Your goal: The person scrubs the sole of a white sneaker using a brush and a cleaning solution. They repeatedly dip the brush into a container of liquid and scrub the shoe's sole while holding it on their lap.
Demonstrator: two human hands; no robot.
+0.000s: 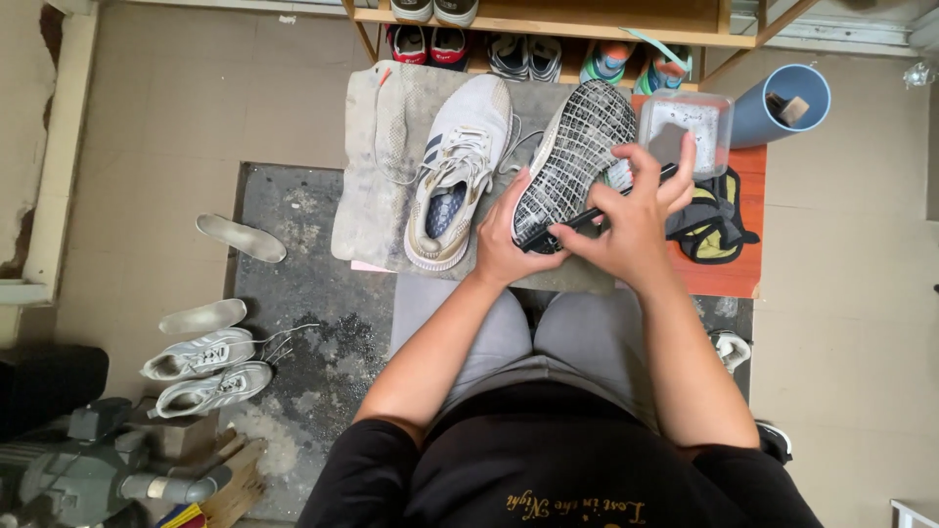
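Two hands work on one upturned sneaker (572, 156), which I see lying sole-up on the grey cloth (377, 147) beside its upright white mate (455, 171). My left hand (511, 240) clasps the sneaker's heel end, fingers curled around it. My right hand (631, 220) pinches a black brush (597, 210) against the sole, upper fingers spread.

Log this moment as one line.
left hand: steadies upturned shoe | right hand: holds dark brush on sole | second shoe: upright on cloth

Shelf shoes (435, 10) cut off by top edge; brush bristles (618, 176) behind right hand (626, 220)
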